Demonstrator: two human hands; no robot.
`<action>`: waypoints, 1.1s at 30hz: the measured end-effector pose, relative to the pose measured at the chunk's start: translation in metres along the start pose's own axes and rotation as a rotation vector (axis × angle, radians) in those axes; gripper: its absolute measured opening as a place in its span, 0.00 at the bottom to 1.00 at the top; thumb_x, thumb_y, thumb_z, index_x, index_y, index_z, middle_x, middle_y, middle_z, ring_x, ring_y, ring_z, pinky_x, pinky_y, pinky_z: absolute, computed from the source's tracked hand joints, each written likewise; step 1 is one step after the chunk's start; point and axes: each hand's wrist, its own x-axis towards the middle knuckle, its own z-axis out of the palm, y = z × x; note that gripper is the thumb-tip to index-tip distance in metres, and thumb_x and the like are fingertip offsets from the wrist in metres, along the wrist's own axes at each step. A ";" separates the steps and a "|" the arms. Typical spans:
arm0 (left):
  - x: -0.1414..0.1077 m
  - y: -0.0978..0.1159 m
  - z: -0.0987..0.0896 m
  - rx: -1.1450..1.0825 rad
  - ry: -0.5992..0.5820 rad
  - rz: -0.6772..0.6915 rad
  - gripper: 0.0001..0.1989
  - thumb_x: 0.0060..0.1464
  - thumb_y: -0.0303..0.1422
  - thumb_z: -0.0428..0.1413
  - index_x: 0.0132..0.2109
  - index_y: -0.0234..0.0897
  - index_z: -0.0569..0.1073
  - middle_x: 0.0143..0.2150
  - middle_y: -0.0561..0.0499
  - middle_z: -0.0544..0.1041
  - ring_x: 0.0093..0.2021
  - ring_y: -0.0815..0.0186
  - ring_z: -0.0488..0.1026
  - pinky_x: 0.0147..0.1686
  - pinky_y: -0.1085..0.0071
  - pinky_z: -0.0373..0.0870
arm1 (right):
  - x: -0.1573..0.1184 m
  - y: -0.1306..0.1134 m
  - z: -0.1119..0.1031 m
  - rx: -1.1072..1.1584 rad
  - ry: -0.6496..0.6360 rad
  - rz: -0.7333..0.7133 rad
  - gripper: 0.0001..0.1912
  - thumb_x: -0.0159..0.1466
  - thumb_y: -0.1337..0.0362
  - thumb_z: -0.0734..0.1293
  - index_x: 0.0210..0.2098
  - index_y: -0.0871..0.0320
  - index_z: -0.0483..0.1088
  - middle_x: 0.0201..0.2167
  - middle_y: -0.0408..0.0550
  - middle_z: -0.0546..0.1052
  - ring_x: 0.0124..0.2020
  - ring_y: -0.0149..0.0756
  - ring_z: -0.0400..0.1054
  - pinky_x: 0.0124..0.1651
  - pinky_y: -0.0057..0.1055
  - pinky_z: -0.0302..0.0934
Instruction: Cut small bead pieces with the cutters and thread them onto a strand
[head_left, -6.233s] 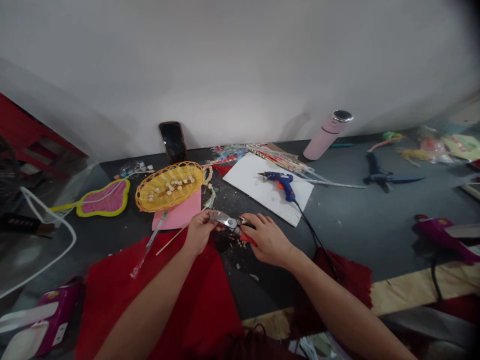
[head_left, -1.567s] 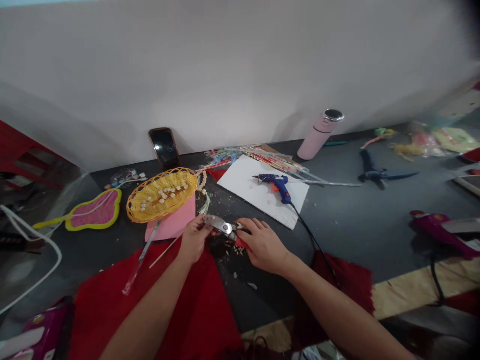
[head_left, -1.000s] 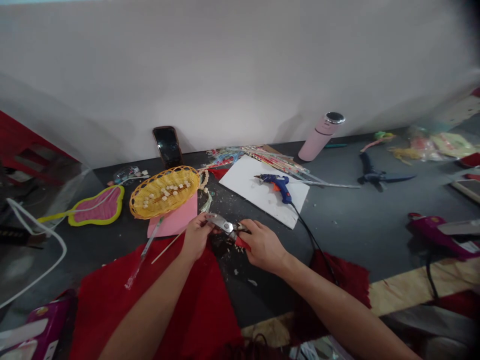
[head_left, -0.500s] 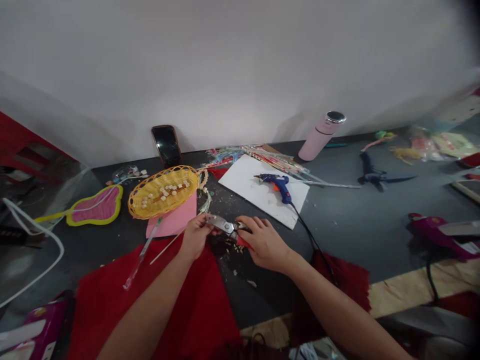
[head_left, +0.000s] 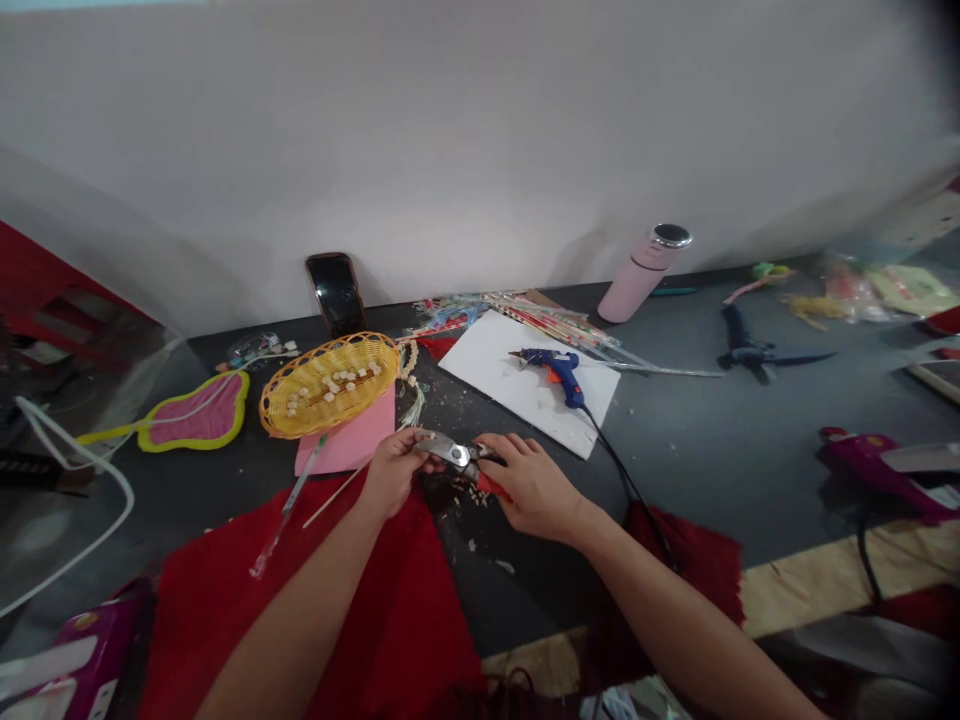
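Near the front middle of the table, my right hand (head_left: 532, 485) is closed round the handles of metal pruning shears (head_left: 455, 455), a bit of red showing at the grip. The shears' blade points left, up to the fingers of my left hand (head_left: 396, 470). That hand is closed in a pinch; a thin wooden stick (head_left: 334, 498) runs out from behind it to the lower left. The stick's other end is hidden by the fingers and blade. Small pale cut pieces (head_left: 474, 496) are scattered on the dark table just under the shears.
A yellow basket (head_left: 330, 405) with small pale pieces sits on pink paper (head_left: 352, 455). Red cloth (head_left: 315, 610) lies under my left forearm. A blue glue gun (head_left: 559, 372) rests on a white board (head_left: 487, 350); its cord runs near my right wrist. A pink flask (head_left: 637, 285) stands behind.
Both hands, the shears and the stick hold nearly the same place. The whole view has shifted very slightly.
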 end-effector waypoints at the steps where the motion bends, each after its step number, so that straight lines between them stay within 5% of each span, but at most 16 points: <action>1: 0.000 0.000 0.000 -0.003 0.002 -0.002 0.04 0.43 0.25 0.56 0.30 0.33 0.72 0.23 0.55 0.73 0.22 0.73 0.68 0.26 0.76 0.64 | 0.000 0.000 0.001 0.008 0.006 -0.001 0.18 0.55 0.69 0.61 0.45 0.55 0.68 0.56 0.51 0.61 0.50 0.44 0.58 0.47 0.39 0.54; 13: 0.000 -0.004 0.001 0.035 0.051 0.033 0.04 0.46 0.28 0.57 0.32 0.33 0.73 0.25 0.53 0.73 0.24 0.72 0.69 0.26 0.77 0.65 | 0.002 -0.003 0.016 0.043 0.072 0.022 0.09 0.54 0.71 0.62 0.34 0.57 0.69 0.47 0.51 0.67 0.44 0.38 0.62 0.48 0.32 0.57; 19: -0.001 0.000 0.006 -0.040 0.057 0.065 0.08 0.46 0.31 0.60 0.35 0.33 0.73 0.26 0.55 0.73 0.24 0.74 0.67 0.32 0.74 0.69 | 0.003 -0.007 0.015 0.015 0.074 0.073 0.12 0.57 0.69 0.61 0.40 0.57 0.68 0.50 0.52 0.65 0.45 0.40 0.60 0.48 0.35 0.56; 33: -0.002 -0.002 0.002 0.060 0.028 0.077 0.05 0.45 0.27 0.57 0.32 0.32 0.75 0.25 0.51 0.75 0.25 0.69 0.70 0.26 0.75 0.63 | -0.002 -0.001 0.001 0.001 -0.001 0.001 0.22 0.52 0.72 0.61 0.46 0.55 0.66 0.61 0.50 0.55 0.54 0.48 0.52 0.50 0.44 0.51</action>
